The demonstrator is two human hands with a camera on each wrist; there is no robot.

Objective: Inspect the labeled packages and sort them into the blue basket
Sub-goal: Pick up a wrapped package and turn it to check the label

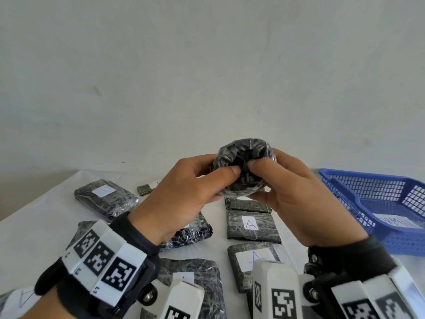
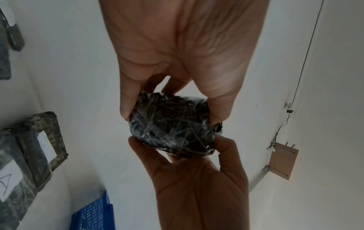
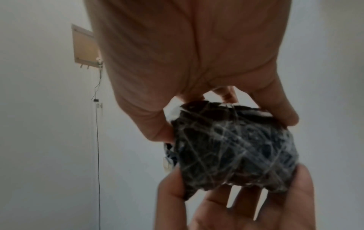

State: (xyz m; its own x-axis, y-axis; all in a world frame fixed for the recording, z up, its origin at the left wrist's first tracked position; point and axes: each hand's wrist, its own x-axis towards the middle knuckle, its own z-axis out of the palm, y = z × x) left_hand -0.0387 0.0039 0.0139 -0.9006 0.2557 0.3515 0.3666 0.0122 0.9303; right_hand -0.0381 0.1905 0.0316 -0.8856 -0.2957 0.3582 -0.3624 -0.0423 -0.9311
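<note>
Nearest us, our left hand [image 1: 184, 192] and right hand [image 1: 292, 199] have their fingers and thumbs curled round one rounded package [image 1: 242, 168], dark and bound in clear film, lifted above the middle of the table [image 1: 46, 217]. We judge it light, slightly yielding and slick, so best gripped on opposite sides as now. Its label is not visible; the blue basket [image 1: 377, 203] sits at the table's right edge.

Lighting: soft, even daylight, weak shadows. Head view: sharp centre, wide-angle bending at edges. Wrist views: dimmer, noticeably blurred, palms shadowed.
</note>
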